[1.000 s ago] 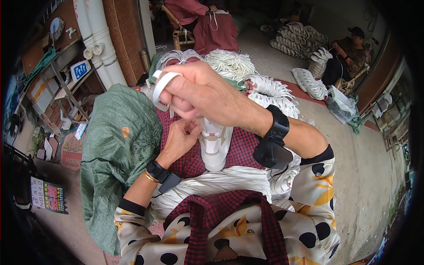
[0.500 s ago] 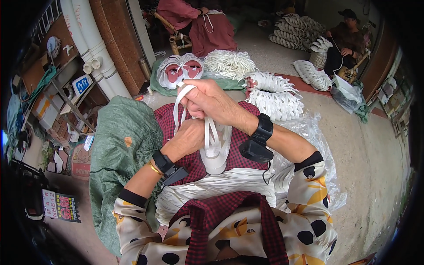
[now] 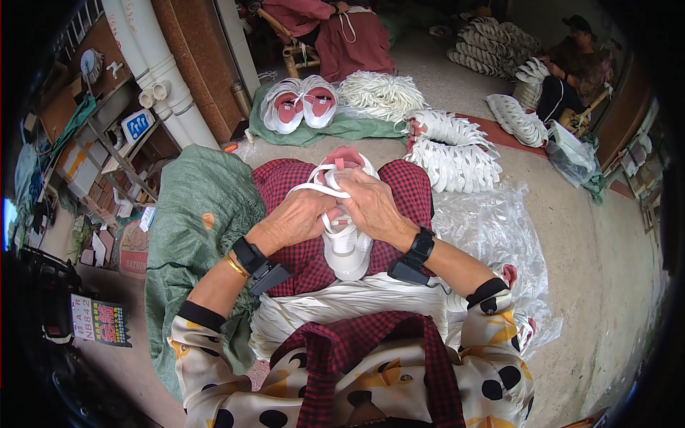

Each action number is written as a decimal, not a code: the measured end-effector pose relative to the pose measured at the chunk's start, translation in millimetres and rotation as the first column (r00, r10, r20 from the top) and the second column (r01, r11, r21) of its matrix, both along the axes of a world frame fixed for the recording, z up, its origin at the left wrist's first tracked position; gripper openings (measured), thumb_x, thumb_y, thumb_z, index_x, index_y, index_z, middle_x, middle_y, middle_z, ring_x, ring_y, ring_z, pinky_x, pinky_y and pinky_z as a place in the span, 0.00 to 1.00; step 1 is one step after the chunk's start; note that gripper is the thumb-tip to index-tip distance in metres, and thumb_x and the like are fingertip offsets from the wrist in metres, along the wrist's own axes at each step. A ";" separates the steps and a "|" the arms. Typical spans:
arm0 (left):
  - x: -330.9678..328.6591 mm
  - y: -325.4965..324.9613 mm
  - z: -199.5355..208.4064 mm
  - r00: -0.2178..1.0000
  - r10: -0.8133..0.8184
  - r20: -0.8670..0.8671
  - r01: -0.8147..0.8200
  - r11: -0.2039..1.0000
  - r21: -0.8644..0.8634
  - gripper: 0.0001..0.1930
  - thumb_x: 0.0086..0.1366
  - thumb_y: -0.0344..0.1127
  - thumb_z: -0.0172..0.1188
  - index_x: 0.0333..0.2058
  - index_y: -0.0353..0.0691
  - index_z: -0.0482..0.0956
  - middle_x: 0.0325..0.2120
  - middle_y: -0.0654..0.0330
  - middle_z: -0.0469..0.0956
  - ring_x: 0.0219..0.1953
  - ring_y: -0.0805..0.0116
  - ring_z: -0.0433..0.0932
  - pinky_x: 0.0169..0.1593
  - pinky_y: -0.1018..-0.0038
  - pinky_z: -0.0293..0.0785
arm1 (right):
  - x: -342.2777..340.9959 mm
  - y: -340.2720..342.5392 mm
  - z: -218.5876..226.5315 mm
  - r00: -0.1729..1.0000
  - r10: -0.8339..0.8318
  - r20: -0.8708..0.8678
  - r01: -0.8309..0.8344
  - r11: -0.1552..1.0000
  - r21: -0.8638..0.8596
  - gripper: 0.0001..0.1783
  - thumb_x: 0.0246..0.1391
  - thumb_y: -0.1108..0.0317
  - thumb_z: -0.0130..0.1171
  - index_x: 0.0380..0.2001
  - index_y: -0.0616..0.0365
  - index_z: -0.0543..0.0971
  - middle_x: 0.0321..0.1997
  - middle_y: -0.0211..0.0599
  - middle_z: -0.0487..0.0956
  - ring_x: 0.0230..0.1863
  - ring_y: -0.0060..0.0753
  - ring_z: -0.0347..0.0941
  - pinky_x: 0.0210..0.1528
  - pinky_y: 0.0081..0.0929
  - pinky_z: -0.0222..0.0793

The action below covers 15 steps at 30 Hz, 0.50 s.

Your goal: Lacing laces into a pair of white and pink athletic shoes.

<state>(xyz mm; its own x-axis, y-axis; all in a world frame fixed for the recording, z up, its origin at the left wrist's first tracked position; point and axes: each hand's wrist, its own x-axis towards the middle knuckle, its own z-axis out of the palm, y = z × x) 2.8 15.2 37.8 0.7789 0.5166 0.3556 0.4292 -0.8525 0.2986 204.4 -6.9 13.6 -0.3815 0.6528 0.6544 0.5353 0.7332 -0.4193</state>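
A white shoe upper with a pink lining rests on my checked red-and-black lap, its toe toward me. My left hand is closed at the shoe's left side, its fingers pinched on a white shoelace. My right hand lies over the shoe's lacing area, its fingers closed on the lace too. A flat loop of the shoelace arcs above both hands toward the pink tongue. My fingers hide the eyelets in between. Across my lap, close to my body, lies a thick bundle of white laces.
A green woven sack bulges at my left. Ahead, a pair of white-and-pink uppers, a lace pile and stacked uppers lie on the ground. Clear plastic sheeting spreads at my right. Two people sit farther back.
My right hand has come down from above, toward the shoe, and both hands are now together over it. The raised lace has dropped into a low loop, and the shoe's pink tongue shows.
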 end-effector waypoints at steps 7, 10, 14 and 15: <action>-2.2 2.6 1.8 0.991 -0.067 0.119 0.080 0.990 -0.112 0.10 0.64 0.34 0.60 0.30 0.31 0.79 0.25 0.44 0.77 0.31 0.44 0.77 0.39 0.59 0.74 | 7.1 1.7 -3.8 1.000 0.024 0.002 -0.024 1.000 0.003 0.18 0.59 0.67 0.48 0.49 0.64 0.74 0.45 0.50 0.75 0.43 0.52 0.74 0.42 0.42 0.71; 1.0 -4.1 9.0 0.994 -0.017 0.110 0.035 0.986 -0.162 0.12 0.66 0.34 0.56 0.31 0.28 0.78 0.25 0.47 0.80 0.31 0.50 0.80 0.38 0.64 0.77 | 13.3 2.4 5.2 0.997 0.030 -0.067 -0.032 0.999 -0.026 0.15 0.63 0.63 0.48 0.45 0.61 0.74 0.37 0.45 0.78 0.38 0.50 0.77 0.40 0.41 0.70; -4.8 -4.6 5.1 0.920 0.309 0.241 -0.077 0.745 -0.663 0.19 0.74 0.41 0.49 0.36 0.29 0.80 0.26 0.59 0.79 0.29 0.77 0.79 0.28 0.78 0.77 | 22.2 8.2 35.5 0.877 0.161 -0.452 -0.367 0.832 -0.416 0.19 0.70 0.57 0.40 0.32 0.59 0.72 0.21 0.30 0.77 0.24 0.22 0.71 0.28 0.25 0.65; -6.3 -4.2 3.7 0.872 0.346 0.347 -0.006 0.715 -0.699 0.17 0.74 0.40 0.49 0.37 0.31 0.81 0.28 0.60 0.80 0.29 0.77 0.79 0.28 0.78 0.77 | 21.5 11.1 46.4 0.830 0.139 -0.540 -0.404 0.817 -0.411 0.19 0.70 0.57 0.39 0.32 0.58 0.73 0.22 0.30 0.77 0.24 0.20 0.71 0.26 0.22 0.64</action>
